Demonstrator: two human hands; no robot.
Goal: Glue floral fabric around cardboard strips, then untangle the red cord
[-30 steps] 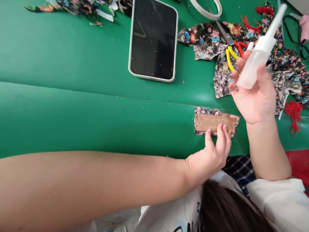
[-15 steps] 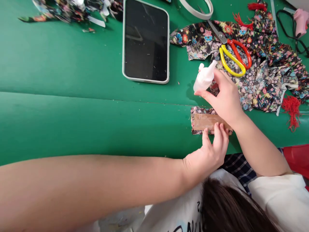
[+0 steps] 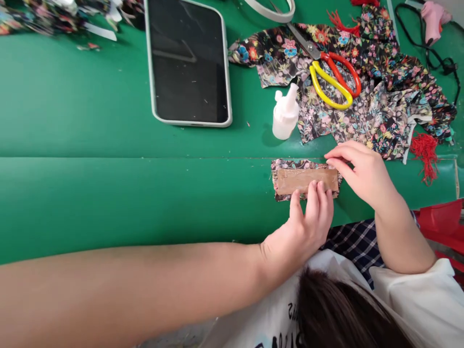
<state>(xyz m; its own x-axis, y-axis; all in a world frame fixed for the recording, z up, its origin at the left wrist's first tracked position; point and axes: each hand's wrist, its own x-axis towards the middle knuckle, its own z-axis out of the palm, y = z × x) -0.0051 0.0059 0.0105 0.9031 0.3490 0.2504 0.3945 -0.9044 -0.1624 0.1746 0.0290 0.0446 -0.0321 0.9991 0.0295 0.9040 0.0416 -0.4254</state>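
A brown cardboard strip point(image 3: 295, 181) lies on a piece of dark floral fabric point(image 3: 290, 165), whose frayed edges show around it. White, glossy smears mark the strip. My left hand point(image 3: 308, 220) rests its outstretched fingertips on the strip's lower edge, thumb hidden. Over the fabric's upper right corner is my right hand point(image 3: 364, 171), thumb and index tips close together but slightly apart; whether they touch the fabric I cannot tell. A white squeeze bottle point(image 3: 285, 118) with a nozzle and its small cap open stands upright just beyond the fabric.
Scissors point(image 3: 335, 79) with red and yellow handles lie on a floral garment point(image 3: 384, 96) with red tassels. Left of it lies a dark-screened tablet or phone point(image 3: 188, 63). Fabric scraps point(image 3: 68, 14), a white tape roll point(image 3: 275, 17) and a pink corded tool point(image 3: 433, 21) lie farther back.
My right hand has set the white bottle down on the table, let go, and come back to the fabric's upper right corner. My left hand keeps its place on the strip.
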